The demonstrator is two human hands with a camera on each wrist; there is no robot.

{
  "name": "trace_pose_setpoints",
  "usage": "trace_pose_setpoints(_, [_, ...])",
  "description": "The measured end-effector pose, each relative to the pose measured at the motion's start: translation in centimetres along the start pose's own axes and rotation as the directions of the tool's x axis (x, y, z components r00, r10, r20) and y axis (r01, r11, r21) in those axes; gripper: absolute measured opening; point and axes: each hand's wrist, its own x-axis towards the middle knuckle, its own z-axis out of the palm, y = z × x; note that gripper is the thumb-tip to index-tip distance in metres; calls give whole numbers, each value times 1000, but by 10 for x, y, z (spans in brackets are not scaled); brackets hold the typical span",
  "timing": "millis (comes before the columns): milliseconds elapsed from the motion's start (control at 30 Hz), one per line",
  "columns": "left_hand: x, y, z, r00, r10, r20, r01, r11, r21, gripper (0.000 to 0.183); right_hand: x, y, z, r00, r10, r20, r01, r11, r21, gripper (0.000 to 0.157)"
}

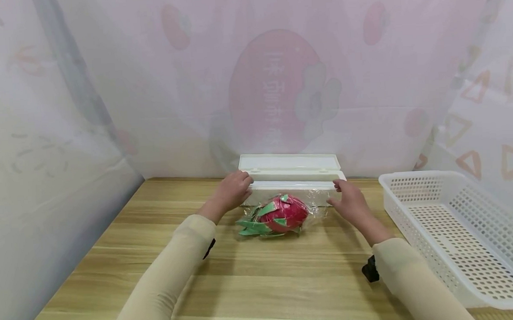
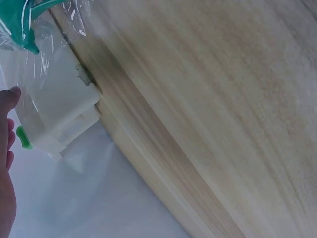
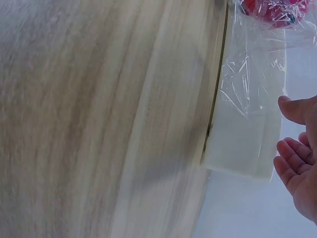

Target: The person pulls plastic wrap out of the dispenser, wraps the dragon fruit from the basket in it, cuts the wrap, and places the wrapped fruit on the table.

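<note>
A red dragon fruit [image 1: 286, 213] with green leafy scales lies on the wooden table, covered by clear plastic wrap [image 1: 314, 206]. Right behind it stands a long white cling film box [image 1: 291, 174], its lid raised at the back. My left hand [image 1: 233, 192] is at the box's left end, fingers bent near the top edge. In the left wrist view its thumb [image 2: 15, 91] overlaps the box, apart from the fingers, beside a small green piece [image 2: 23, 137]. At the box's right end, my right hand [image 1: 350, 199] has thumb and fingers spread, thumb close to the wrap.
A white perforated plastic basket [image 1: 449, 252] stands on the table at the right. Behind the table hangs a pale printed cloth [image 1: 279, 82], with more cloth at both sides. Wooden tabletop [image 1: 262, 284] stretches in front of the dragon fruit.
</note>
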Motion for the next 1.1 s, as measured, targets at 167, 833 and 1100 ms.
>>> trace_pose_setpoints(167, [-1,1,3,997,30,-69,-29,999,21,20,-1,-3,4,999,-38,-25,38,999,-4,52])
trace_pose_setpoints(833, [-3,5,5,996,34,-79,-32,999,30,20,3,3,23,976,-150,-155,135,986,-100,21])
trace_pose_setpoints(1100, [-4,6,5,996,28,-90,-25,999,29,19,5,4,23,978,-146,-147,128,983,-130,13])
